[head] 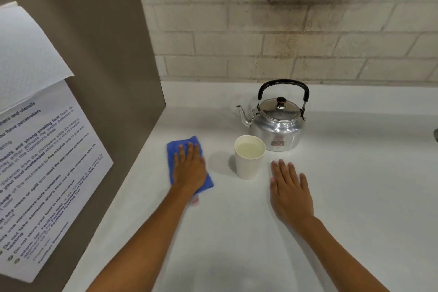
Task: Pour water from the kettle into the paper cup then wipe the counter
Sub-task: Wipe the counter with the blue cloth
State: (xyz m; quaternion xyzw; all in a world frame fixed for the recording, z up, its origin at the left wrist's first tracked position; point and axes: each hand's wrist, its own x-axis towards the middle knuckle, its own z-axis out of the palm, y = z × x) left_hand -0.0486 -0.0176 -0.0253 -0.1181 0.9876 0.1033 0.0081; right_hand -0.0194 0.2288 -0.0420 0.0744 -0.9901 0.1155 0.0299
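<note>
The left hand point(189, 168) lies flat and spread on the blue cloth point(187, 163), pressing it to the worktop point(355, 197) near the left wall edge, evidently for wiping. The right hand point(290, 193) rests open and empty just right of the paper cup point(249, 157). The cup holds water and the kettle point(276, 121) stands upright just behind it toward the back edge, so pouring looks done; the white worktop meets a pale brick wall point(284, 38), with a printed notice point(47, 173) on the brown panel at left.
</note>
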